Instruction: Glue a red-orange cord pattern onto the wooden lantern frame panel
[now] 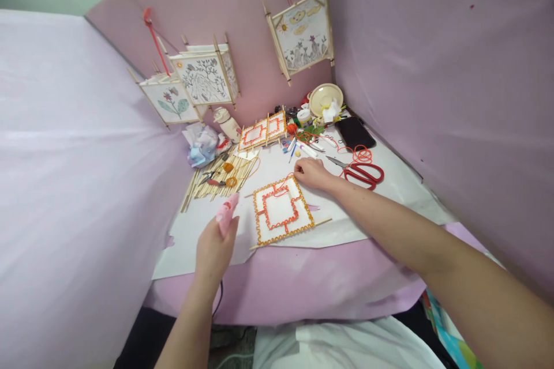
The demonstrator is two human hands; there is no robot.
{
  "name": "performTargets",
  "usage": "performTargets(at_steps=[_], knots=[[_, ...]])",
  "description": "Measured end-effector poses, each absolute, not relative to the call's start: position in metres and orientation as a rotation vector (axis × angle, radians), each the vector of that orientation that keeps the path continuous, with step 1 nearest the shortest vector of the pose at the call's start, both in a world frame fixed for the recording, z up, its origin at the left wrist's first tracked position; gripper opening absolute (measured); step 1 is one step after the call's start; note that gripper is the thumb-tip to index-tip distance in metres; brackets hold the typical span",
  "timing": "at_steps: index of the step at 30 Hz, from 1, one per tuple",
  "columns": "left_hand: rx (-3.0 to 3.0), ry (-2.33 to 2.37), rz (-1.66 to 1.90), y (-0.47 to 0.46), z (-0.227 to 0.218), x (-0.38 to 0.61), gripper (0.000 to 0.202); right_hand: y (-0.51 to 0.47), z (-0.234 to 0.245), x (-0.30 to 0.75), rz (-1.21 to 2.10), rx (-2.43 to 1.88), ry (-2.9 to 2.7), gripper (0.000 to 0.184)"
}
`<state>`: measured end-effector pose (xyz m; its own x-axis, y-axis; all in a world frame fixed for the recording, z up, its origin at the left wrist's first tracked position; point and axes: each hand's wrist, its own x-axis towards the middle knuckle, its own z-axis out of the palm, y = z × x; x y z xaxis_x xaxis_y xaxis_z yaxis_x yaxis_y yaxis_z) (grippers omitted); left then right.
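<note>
My left hand [213, 251] is wrapped round a pink glue gun [227, 213], a black cord showing below the wrist. To its right a square panel [283, 211] lies flat on the white paper, with wavy mustard cord along its border and an orange-red wavy square inside. At the panel's top right corner, my right hand [310, 173] has its fingers closed in a pinch on thin orange cord [283, 185], which runs down over the inner square. More of that cord lies tangled [362, 154] beyond the right forearm.
Red-handled scissors [366, 175] and a black phone [355, 133] lie at right. Bamboo sticks [208, 184] with pliers on top are at left. Behind stand another decorated panel [262, 130], a bottle [227, 124] and markers [307, 150]. Paper lanterns [303, 31] hang above.
</note>
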<state>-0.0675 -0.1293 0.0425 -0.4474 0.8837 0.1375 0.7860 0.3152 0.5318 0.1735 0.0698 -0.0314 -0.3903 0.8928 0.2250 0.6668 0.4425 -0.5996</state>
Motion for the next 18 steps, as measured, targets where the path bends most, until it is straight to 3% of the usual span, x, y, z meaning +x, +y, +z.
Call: performTargets(at_steps=[4, 13, 16, 18], knots=[[1.676, 2.756, 0.350, -0.126, 0.026, -0.111, 0.035, 0.065, -0.026, 0.176, 0.565, -1.214, -2.129, 0.012], [1.680, 2.802, 0.103, -0.121, 0.012, -0.127, 0.059, 0.055, -0.008, 0.194, 0.672, -0.905, -2.005, 0.012], [1.848, 2.818, 0.390, -0.110, 0.024, -0.102, 0.050, 0.056, -0.003, 0.201, 0.718, -0.896, -1.956, 0.012], [2.091, 2.472, 0.694, -0.094, 0.027, -0.079, 0.036, 0.056, -0.001, 0.204, 0.734, -0.939, -1.935, 0.012]])
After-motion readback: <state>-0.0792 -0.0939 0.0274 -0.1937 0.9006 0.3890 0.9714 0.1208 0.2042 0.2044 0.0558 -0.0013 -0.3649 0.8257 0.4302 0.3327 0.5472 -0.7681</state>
